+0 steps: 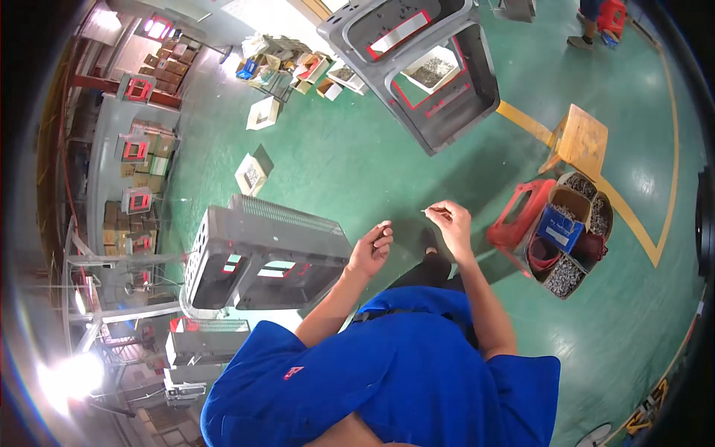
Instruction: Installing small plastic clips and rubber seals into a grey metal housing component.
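So this is a workshop with a green floor, looking straight down over a blue shirt. The right hand is up in front of the body, and its fingers are pinched shut on a small screw, thin and pale. It's tiny in the view, but its long axis runs roughly level, with the free end poking out to the person's left, toward the other hand. Can't make out which end is the head.

The left hand is just beside it, a little lower, fingers curled in loosely. Whether there's anything inside that curl I honestly can't tell.

Right next to the left hand sits a grey metal cabinet with a slotted top edge and red-framed openings on its face; it crowds the whole left side of the hands. A second grey cabinet, also with red-trimmed cutouts, is well apart, further up the floor.

On the right there's a red plastic stool, and touching it a cluster of open boxes of screws, one with a blue carton in it. A wooden stool stands just beyond those, on a yellow floor line. More cardboard boxes are scattered far up the floor, and shelving lines the left wall.
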{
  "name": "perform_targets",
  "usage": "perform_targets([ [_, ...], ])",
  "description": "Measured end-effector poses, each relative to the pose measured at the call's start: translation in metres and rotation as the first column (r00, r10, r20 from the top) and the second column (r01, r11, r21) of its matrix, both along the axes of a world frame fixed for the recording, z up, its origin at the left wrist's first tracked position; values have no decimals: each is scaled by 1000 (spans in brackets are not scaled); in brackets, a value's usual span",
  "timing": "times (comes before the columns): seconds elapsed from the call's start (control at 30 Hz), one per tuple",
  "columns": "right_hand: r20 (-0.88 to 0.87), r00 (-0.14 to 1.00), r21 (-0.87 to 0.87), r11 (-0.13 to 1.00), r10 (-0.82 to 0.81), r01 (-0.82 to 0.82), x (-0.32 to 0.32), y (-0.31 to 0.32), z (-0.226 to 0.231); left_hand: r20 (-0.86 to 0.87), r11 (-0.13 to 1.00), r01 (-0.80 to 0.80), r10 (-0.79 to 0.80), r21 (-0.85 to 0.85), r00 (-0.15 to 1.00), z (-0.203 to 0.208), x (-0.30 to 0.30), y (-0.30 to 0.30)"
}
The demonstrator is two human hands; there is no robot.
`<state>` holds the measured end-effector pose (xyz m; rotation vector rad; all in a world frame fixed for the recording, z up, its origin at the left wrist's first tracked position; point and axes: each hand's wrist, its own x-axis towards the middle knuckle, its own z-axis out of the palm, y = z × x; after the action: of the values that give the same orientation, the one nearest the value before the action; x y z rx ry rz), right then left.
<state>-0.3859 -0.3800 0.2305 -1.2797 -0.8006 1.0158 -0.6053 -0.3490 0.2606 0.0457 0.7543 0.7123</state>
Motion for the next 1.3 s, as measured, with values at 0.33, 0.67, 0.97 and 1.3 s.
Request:
perform_targets([
  [0.33, 104, 992, -24, 997, -71, 74, 10, 73, -5, -163, 998, -7, 18, 69, 986, 2, 0, 130],
  [0.67, -227, 903, -164, 928, -364, 333, 40, 86, -68, -278, 968, 220, -180, 121, 944, 4, 51, 212],
  [0.97, -221, 914, -369, 897, -340, 244, 88, 84, -113, -573, 939, 345, -292, -18, 766, -5, 71, 237],
  [1.3, -226, 924, -349, 911, -310, 220, 142, 122, -142, -883, 937, 349, -169, -6, 439, -23, 101, 222],
])
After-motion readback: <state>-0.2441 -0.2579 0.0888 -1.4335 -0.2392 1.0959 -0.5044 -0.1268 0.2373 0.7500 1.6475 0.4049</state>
